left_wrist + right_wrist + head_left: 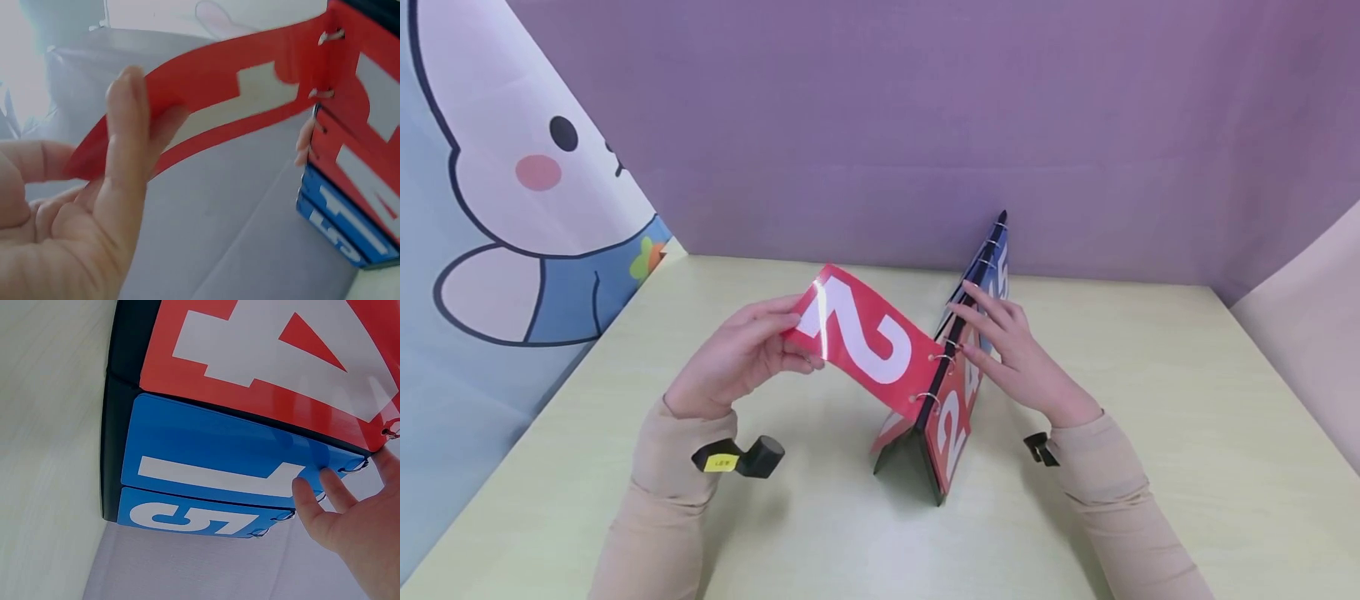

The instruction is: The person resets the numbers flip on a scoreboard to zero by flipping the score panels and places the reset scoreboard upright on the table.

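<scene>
A tabletop flip scoreboard (955, 417) stands like a tent on the table, its cards hung on metal rings along a black top edge. My left hand (737, 354) pinches the free end of a red number card (863, 333) with a white 2. That card is lifted off the left side and bends between fingers and rings, as the left wrist view also shows. My right hand (1026, 371) rests its outstretched fingers along the top edge. Beside it, in the right wrist view, are a red 4 card (275, 356) and blue cards reading 1 (219, 453) and 5 (187, 515).
The pale table (1150, 433) runs back to a purple cloth backdrop (925, 125). On the left hangs a blue sheet with a cartoon rabbit (505, 167). Black wrist camera mounts (741, 458) sit at both cuffs.
</scene>
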`<state>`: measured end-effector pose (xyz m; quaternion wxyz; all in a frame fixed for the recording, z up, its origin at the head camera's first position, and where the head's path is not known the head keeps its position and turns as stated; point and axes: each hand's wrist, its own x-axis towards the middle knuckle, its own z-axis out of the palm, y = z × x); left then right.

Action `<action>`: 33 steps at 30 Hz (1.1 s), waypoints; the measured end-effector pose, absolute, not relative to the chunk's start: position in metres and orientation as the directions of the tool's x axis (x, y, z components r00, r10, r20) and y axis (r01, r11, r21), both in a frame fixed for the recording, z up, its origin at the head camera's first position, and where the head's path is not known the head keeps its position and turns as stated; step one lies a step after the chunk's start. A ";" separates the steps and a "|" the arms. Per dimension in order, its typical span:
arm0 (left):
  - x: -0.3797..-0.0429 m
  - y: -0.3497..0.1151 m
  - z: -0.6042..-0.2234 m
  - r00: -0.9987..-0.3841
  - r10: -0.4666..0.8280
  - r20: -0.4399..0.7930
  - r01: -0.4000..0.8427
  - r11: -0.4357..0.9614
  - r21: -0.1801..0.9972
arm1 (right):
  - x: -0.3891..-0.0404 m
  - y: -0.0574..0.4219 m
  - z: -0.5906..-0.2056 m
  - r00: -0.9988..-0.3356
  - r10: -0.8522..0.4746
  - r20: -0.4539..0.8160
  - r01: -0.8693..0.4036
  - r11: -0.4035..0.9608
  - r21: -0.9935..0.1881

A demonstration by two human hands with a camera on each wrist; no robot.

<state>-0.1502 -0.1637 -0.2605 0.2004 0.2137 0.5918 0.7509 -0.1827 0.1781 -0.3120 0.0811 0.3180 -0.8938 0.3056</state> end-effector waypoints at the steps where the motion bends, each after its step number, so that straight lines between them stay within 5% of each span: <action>1: -0.148 -0.161 -0.260 -0.841 0.533 0.088 -0.041 -0.227 0.973 | -0.183 0.178 -0.312 -0.785 -0.520 0.338 -0.618 0.611 -0.495; 10: -0.141 -0.118 -0.260 -0.924 0.369 0.105 0.008 -0.255 0.967 | -0.182 0.179 -0.311 -0.805 -0.501 0.316 -0.590 0.622 -0.515; 15: -0.130 -0.099 -0.265 -0.942 0.321 0.099 0.081 -0.068 0.994 | -0.183 0.180 -0.312 -0.803 -0.500 0.323 -0.593 0.620 -0.514; 19: -0.120 -0.086 -0.269 -0.891 0.423 0.164 0.242 0.139 0.960 | -0.184 0.180 -0.314 -0.769 -0.522 0.369 -0.638 0.590 -0.495; 23: -0.114 -0.075 -0.274 -0.836 0.488 0.249 0.387 0.205 0.899 | -0.184 0.182 -0.315 -0.754 -0.530 0.388 -0.656 0.578 -0.485; 29: -0.114 -0.063 -0.286 -0.767 0.433 0.473 0.563 0.102 0.820 | -0.182 0.183 -0.314 -0.776 -0.508 0.373 -0.629 0.596 -0.498; 33: -0.116 -0.056 -0.292 -0.649 0.458 0.607 0.687 0.009 0.727 | -0.188 0.181 -0.318 -0.654 -0.547 0.522 -0.754 0.530 -0.388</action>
